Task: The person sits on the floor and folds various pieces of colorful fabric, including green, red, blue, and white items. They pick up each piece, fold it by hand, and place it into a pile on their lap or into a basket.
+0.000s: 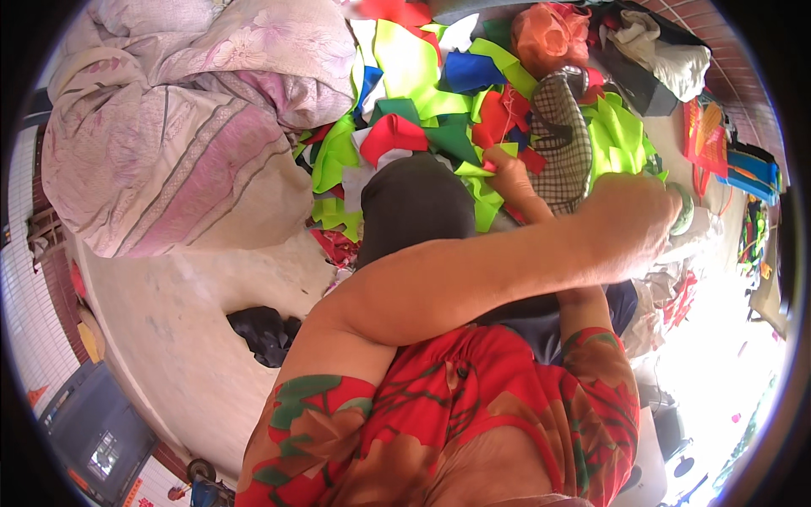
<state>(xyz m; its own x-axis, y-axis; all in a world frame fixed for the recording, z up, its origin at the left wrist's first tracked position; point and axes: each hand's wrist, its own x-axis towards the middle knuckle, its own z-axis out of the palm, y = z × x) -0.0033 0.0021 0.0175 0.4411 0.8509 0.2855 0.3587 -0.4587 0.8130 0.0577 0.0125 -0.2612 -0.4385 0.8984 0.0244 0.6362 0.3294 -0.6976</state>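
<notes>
My left arm reaches across to the right in front of my body. At its end my left hand looks curled, back toward me, its fingers mostly hidden. A pale green ring-shaped thing shows at its far side; I cannot tell what it belongs to. Behind that forearm, my right hand pinches a small piece of red and yellow-green cloth. A thin thread runs above it over a red scrap. Lime-green cloth pieces and a checked cloth lie close to both hands.
A large pale pink flowered bundle fills the back left. Lime, red, blue and green scraps are heaped ahead of my dark-clad knee. An orange plastic bag sits behind. A black bag lies on the floor at left.
</notes>
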